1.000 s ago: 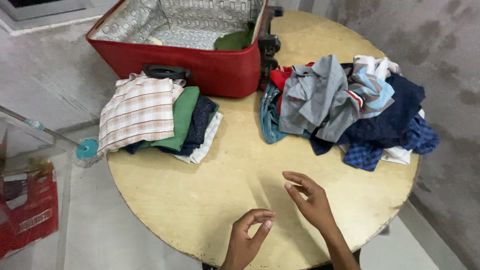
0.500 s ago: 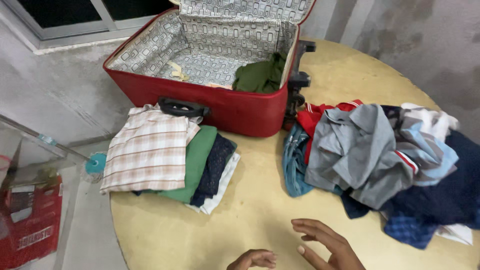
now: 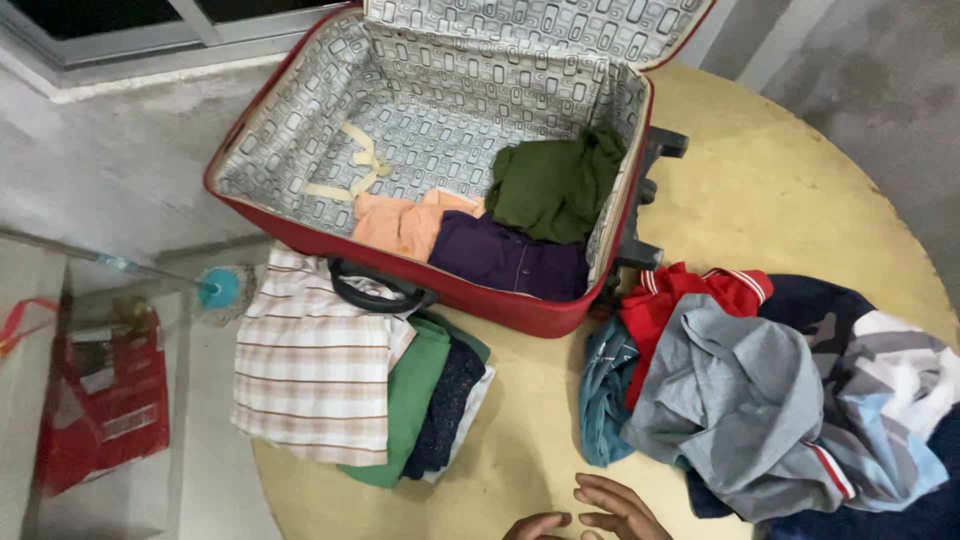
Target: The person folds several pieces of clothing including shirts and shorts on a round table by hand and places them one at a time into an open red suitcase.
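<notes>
only the fingertips of both hands show at the near edge of the view, the rest cut off below. the left hand shows curled knuckles and the right hand shows loosely spread fingers; neither grips anything, both hovering over the bare round yellowish wooden table.

just right of the right hand lies a crumpled heap of unfolded clothes, running off the right and near edges: a soft grey shirt on top, a red top with striped trim behind it, a teal piece at the left, striped blue and white fabric and dark navy cloth at the right.

at the far side sits an open red fabric suitcase with a black handle and a grey patterned lining; its lid is cut off at the top. inside, at its right end, lie a folded peach garment, a dark purple garment and a rumpled olive green garment.

to the left of the hands, a neat stack of folded clothes overhangs the table edge: a checked cream shirt, green, dark speckled and white pieces.

on the floor at left, a red bag, partly blurred.
</notes>
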